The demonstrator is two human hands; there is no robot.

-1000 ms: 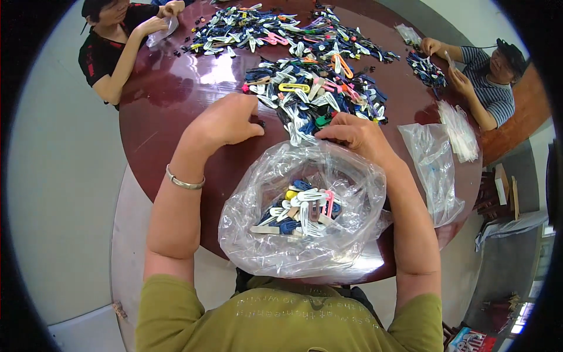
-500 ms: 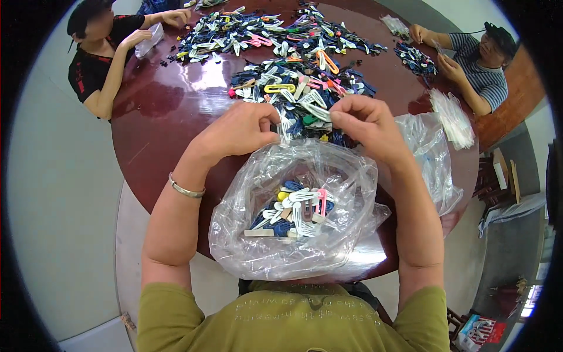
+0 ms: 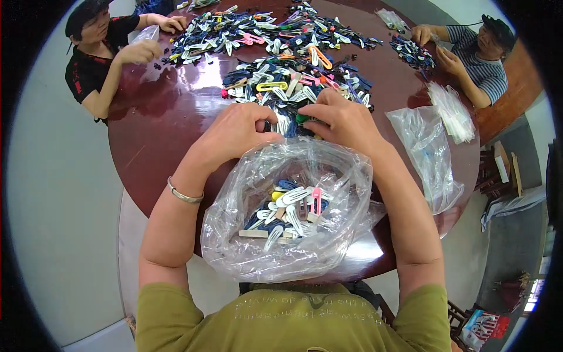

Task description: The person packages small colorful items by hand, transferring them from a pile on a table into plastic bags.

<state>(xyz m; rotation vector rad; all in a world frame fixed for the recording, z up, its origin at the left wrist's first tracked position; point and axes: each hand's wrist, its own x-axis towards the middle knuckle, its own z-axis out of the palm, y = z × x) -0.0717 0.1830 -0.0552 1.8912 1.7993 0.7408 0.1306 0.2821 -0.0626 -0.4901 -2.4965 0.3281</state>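
My left hand [image 3: 243, 129] is curled, its thumb and forefinger closed on white hair clips [image 3: 282, 123] at the near edge of a hair clip pile [image 3: 272, 73]. To its right, my right hand [image 3: 340, 120] reaches into the same edge, thumb and forefinger apart beside a green hair clip [image 3: 302, 118]. The other fingertips are partly hidden. Just below both hands stands an open clear plastic bag [image 3: 234, 246]. White, navy, pink and beige clips [image 3: 293, 196] lie inside it.
A larger clip heap [image 3: 234, 29] spreads behind, on the round red-brown table [image 3: 146, 135]. At right lie a flat clear bag [image 3: 419, 152], a stack of clear sleeves [image 3: 451, 111] and a small clip pile [image 3: 413, 53]. Two co-workers sit at far left and far right.
The white clip is gone from my right fingers, which have moved left into the pile's edge. Another white clip shows near the front inside the bag. My left hand has barely moved.
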